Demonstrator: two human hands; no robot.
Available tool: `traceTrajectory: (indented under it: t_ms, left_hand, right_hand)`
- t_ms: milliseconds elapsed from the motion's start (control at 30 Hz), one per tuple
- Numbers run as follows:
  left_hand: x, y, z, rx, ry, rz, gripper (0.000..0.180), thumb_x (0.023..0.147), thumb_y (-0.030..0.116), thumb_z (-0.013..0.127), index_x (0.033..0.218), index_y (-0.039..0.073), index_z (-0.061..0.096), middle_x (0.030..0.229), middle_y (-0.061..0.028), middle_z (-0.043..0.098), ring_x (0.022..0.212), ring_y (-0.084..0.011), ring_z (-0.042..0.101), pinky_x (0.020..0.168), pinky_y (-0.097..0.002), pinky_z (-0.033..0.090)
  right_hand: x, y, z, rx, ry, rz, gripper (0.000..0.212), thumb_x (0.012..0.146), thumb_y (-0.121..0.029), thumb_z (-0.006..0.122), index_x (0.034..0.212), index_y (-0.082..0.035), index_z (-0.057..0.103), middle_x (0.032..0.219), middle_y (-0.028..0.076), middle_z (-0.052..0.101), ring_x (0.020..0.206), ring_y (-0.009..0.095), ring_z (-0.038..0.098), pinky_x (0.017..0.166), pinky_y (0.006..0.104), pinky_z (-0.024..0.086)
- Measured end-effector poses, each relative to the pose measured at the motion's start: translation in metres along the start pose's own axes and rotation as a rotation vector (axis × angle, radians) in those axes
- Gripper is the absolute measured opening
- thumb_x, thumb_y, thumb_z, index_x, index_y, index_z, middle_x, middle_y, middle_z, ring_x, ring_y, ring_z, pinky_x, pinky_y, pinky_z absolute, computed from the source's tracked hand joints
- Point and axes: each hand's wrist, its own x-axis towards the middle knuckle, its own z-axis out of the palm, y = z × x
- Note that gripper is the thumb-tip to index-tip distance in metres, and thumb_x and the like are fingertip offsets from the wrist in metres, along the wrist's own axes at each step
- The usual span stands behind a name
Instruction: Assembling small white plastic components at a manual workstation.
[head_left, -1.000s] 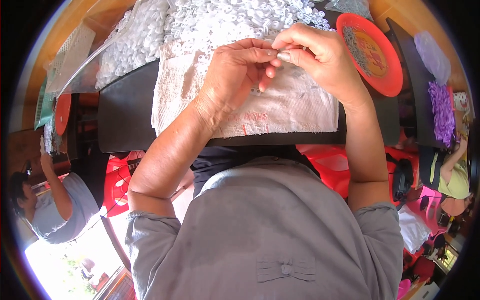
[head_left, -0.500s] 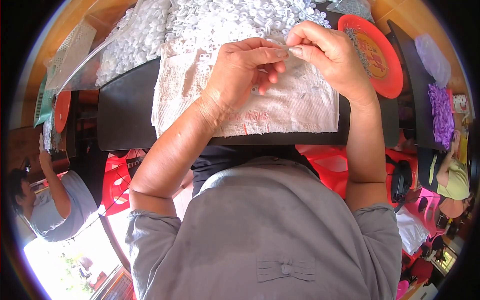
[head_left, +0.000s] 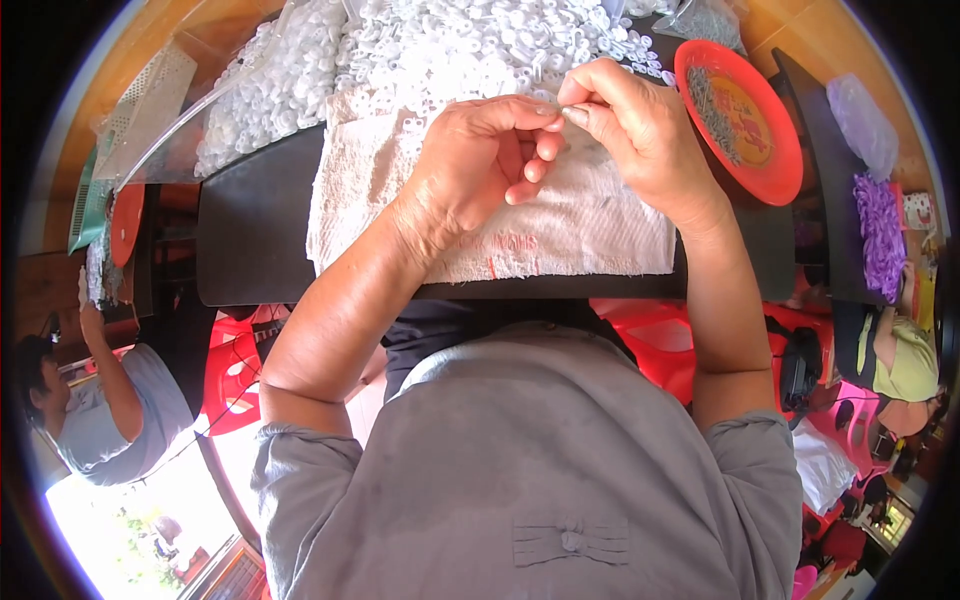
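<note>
My left hand point(head_left: 472, 165) and my right hand point(head_left: 650, 145) meet fingertip to fingertip above a cream towel point(head_left: 600, 235). Thumb and forefinger are pinched on each hand; whatever lies between them is too small to make out. The left hand's other fingers curl loosely below the pinch. Just beyond my hands spreads a large heap of small white plastic pieces with holes point(head_left: 440, 50), a few of them lying on the towel. To the right of my right hand is a red plate point(head_left: 785, 185) holding many thin grey metal pins point(head_left: 710, 110).
The towel lies on a dark table point(head_left: 255, 225). A clear plastic sheet point(head_left: 190, 125) curves up at the left. At the far right are a purple bundle point(head_left: 880, 235) and a pale purple bag point(head_left: 862, 125). People sit at both sides, with red chairs point(head_left: 650, 335) below the table.
Both pinched hands have shifted slightly left and a little nearer to me, still meeting at the fingertips. The view has tilted slightly, showing more of the heap and plate.
</note>
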Motion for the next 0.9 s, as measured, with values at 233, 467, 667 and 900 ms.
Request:
traceTrajectory:
  t_ms: [233, 467, 667, 900]
  left_hand:
    - [-0.008, 0.002, 0.015, 0.214, 0.164, 0.138, 0.016, 0.088, 0.014, 0.06, 0.088, -0.002, 0.062, 0.071, -0.0061, 0.059, 0.053, -0.0113, 0.05, 0.04, -0.0227, 0.035]
    - [-0.012, 0.0, 0.019, 0.367, 0.231, 0.237, 0.013, 0.087, 0.011, 0.064, 0.088, -0.002, 0.066, 0.069, -0.0055, 0.061, 0.051, -0.0092, 0.051, 0.043, -0.0219, 0.037]
    - [-0.012, -0.002, 0.02, 0.453, 0.234, 0.282, 0.011, 0.087, 0.01, 0.066, 0.089, -0.001, 0.066, 0.069, -0.0036, 0.061, 0.054, -0.0071, 0.052, 0.045, -0.0203, 0.037]
    - [-0.011, -0.011, 0.016, 0.702, 0.212, 0.426, 0.008, 0.086, 0.008, 0.066, 0.091, 0.002, 0.069, 0.072, 0.0012, 0.063, 0.058, -0.0022, 0.051, 0.048, -0.018, 0.04]
  right_hand:
    - [0.001, 0.005, 0.001, 0.191, 0.053, 0.03, 0.007, 0.089, 0.002, 0.057, 0.096, 0.0, 0.055, 0.078, 0.001, 0.058, 0.07, 0.01, 0.055, 0.065, 0.0242, 0.044]
    - [0.003, 0.003, -0.007, 0.275, -0.084, 0.323, 0.016, 0.094, -0.016, 0.056, 0.091, -0.001, 0.057, 0.068, 0.0, 0.052, 0.063, 0.007, 0.048, 0.059, 0.0226, 0.04]
    - [0.005, -0.001, -0.009, 0.394, -0.137, 0.409, 0.022, 0.094, -0.022, 0.057, 0.086, -0.001, 0.059, 0.064, 0.001, 0.052, 0.061, 0.008, 0.05, 0.056, 0.0249, 0.041]
    - [0.003, 0.006, -0.009, 0.358, -0.205, 0.356, 0.016, 0.094, -0.018, 0.053, 0.086, -0.005, 0.057, 0.069, -0.003, 0.051, 0.063, 0.005, 0.05, 0.056, 0.0211, 0.037]
